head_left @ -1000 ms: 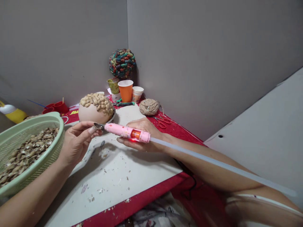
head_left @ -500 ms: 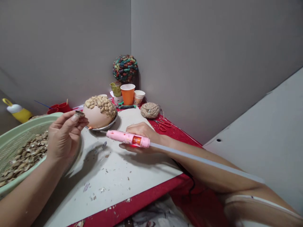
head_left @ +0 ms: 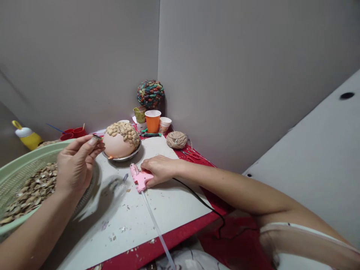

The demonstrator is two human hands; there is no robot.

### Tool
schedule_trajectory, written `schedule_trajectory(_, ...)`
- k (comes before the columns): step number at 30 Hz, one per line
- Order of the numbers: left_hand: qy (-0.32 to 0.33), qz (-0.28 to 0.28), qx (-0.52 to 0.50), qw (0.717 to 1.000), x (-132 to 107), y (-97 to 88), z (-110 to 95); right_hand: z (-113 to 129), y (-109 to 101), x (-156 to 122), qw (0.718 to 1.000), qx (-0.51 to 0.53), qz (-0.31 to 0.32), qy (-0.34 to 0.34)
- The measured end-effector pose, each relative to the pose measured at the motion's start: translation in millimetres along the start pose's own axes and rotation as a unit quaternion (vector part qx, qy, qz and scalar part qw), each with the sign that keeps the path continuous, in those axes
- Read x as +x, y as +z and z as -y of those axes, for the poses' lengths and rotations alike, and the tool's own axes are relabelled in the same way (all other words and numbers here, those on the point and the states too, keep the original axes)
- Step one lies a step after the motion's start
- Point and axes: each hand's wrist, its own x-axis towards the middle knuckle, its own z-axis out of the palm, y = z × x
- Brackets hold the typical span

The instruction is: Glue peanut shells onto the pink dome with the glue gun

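Corner formed by grey walls (head_left: 253, 75) behind red-covered bench (head_left: 180, 234); white board (head_left: 174, 206) laid on top. Left: green basket (head_left: 33, 155), part-filled with shells (head_left: 33, 187). Next, single shell piece (head_left: 97, 137) pinched between fingers of left hand (head_left: 74, 165), left of pale ball (head_left: 118, 145). Ball shell-covered on upper part, seated in metal bowl (head_left: 123, 160). Pink glue gun (head_left: 140, 180) grasped by handle in fingers of right hand (head_left: 159, 168), nozzle directed toward bowl. Farther right: twine (head_left: 177, 140), red scissors (head_left: 194, 156).
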Motion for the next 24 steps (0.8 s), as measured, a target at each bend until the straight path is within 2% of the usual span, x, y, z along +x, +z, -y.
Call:
schedule_trajectory(2,0.013,0.000,0.009,1.000,0,0.4,-2,-4,-9,-2,1.000,0.002,0.030,-0.004)
schedule_trajectory(4,0.030,0.005,0.038,0.999,-1,1.0,-4,-8,-23,-5,0.999,0.029,0.010,-0.009)
schedule_trajectory(6,0.055,0.012,0.108,0.993,-2,1.9,-6,-13,-39,-3,0.992,0.092,-0.089,-0.020)
schedule_trajectory(8,0.092,0.025,0.216,0.972,-3,4.0,-7,-20,-55,7,0.960,0.170,-0.220,-0.045)
schedule_trajectory(10,0.144,0.039,0.322,0.935,-2,7.3,-5,-28,-65,26,0.910,0.238,-0.336,-0.059)
schedule_trajectory(13,0.221,0.061,0.432,0.872,3,12.2,3,-40,-71,63,0.863,0.248,-0.441,-0.019)
schedule_trajectory(18,0.293,0.093,0.538,0.785,20,11.1,30,-54,-66,113,0.884,0.237,-0.402,0.021)
schedule_trajectory(21,0.322,0.109,0.580,0.740,27,8.6,42,-56,-61,123,0.897,0.249,-0.366,0.008)
schedule_trajectory(24,0.330,0.118,0.606,0.714,30,8.3,46,-56,-57,125,0.899,0.254,-0.356,-0.001)
